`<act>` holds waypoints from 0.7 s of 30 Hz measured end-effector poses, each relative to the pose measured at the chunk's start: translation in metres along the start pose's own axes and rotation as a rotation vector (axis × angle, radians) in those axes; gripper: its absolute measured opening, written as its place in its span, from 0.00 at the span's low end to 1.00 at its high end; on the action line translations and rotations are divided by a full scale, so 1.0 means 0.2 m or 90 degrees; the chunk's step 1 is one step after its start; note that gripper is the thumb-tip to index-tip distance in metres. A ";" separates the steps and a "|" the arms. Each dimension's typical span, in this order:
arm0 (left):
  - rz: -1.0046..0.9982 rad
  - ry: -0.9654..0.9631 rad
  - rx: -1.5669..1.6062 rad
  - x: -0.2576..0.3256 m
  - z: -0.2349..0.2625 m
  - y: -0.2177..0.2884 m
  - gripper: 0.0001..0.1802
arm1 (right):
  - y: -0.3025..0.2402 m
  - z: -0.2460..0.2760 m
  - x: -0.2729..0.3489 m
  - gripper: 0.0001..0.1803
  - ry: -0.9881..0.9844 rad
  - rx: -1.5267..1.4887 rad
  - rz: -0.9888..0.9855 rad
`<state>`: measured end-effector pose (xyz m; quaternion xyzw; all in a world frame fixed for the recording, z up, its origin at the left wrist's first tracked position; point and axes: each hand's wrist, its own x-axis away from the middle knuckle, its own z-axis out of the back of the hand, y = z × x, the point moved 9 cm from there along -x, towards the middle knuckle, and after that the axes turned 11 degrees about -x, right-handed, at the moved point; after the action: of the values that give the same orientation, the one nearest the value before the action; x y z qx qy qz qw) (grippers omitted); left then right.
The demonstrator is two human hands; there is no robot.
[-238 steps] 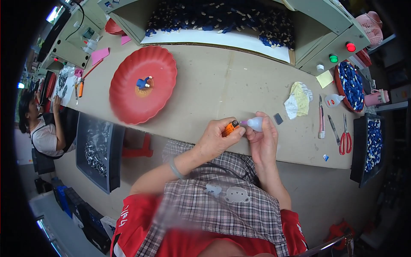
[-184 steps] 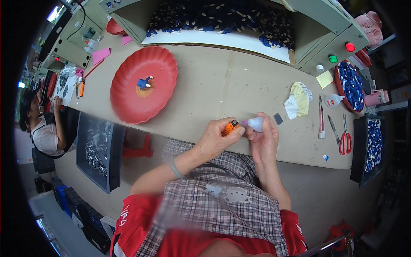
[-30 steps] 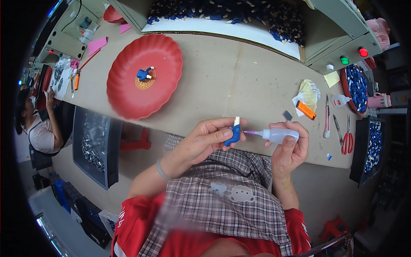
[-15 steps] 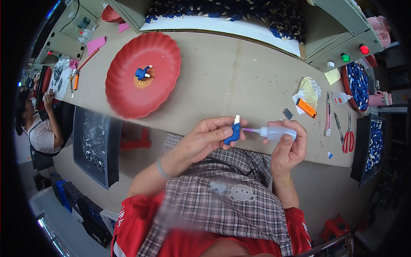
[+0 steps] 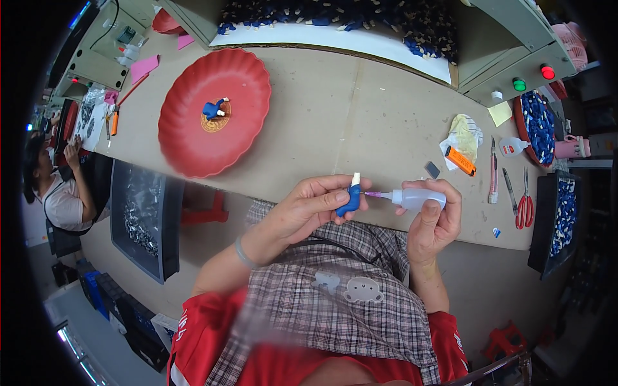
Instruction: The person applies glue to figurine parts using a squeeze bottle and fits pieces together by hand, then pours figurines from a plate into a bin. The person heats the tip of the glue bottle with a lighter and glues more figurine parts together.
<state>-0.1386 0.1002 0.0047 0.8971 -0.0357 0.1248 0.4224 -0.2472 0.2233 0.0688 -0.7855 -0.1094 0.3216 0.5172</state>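
Between the fingertips of my left hand (image 5: 317, 204) is a small blue figurine part (image 5: 349, 203), its cream-coloured end pointing up. My right hand (image 5: 434, 222) grips a translucent squeeze bottle (image 5: 418, 199) lying sideways, with a purple needle tip (image 5: 373, 194) aimed left. The tip reaches the right side of the blue part; whether it touches cannot be made out. Both hands are held over the near edge of the table. A similar blue piece with cream ends (image 5: 214, 110) lies in the large red scalloped plate (image 5: 174, 128) at the left.
On the right lie an orange box cutter (image 5: 461, 161), a crumpled cloth (image 5: 465, 132), tweezers (image 5: 510, 191), red-handled scissors (image 5: 525, 212) and a small bottle (image 5: 513, 147). Bins hold blue parts (image 5: 562, 215) and metallic pieces (image 5: 139, 225). Many blue parts (image 5: 341, 16) fill the cabinet ahead. A co-worker (image 5: 64, 186) sits left.
Almost nothing differs. Both hands keep the blue part and the bottle in the same place; the co-worker's arm has shifted slightly.
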 end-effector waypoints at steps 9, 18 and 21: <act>-0.001 -0.003 -0.005 0.00 0.00 0.00 0.23 | 0.01 -0.01 0.00 0.15 -0.011 0.008 -0.012; 0.001 -0.001 -0.006 0.00 0.00 0.00 0.22 | 0.01 0.00 0.00 0.15 -0.002 0.004 -0.010; 0.001 -0.001 -0.007 -0.01 0.00 -0.01 0.23 | 0.02 0.00 0.00 0.14 -0.007 0.008 -0.015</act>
<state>-0.1396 0.1011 0.0037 0.8949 -0.0373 0.1244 0.4269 -0.2476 0.2216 0.0659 -0.7793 -0.1198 0.3202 0.5251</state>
